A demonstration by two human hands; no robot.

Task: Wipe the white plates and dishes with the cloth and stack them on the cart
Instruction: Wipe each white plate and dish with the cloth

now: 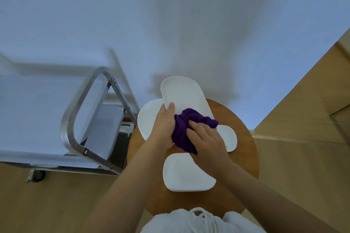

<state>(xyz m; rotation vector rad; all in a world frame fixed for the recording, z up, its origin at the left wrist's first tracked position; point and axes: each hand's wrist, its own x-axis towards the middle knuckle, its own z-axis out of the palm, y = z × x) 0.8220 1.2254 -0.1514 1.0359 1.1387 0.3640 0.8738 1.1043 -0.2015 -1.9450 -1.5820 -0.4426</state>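
The left hand (163, 125) grips the near left edge of a long white dish (184, 96), thumb laid over the rim, holding it tilted above the tabletop (238, 119). The right hand (205, 138) presses a bunched purple cloth (186, 128) against the dish's near end, fingers curled into the fabric. The dish's long axis runs away from the person, so most of its unwiped face lies beyond both hands.

Three more white plates lie on the round wooden tabletop: a round plate (149, 117) under the left hand, a square plate (186, 173) nearest the body, and a small plate (228, 138) to the right.

The cart (75, 119) stands left of the tabletop, nearer the left hand; judged, the stacking move goes that way.
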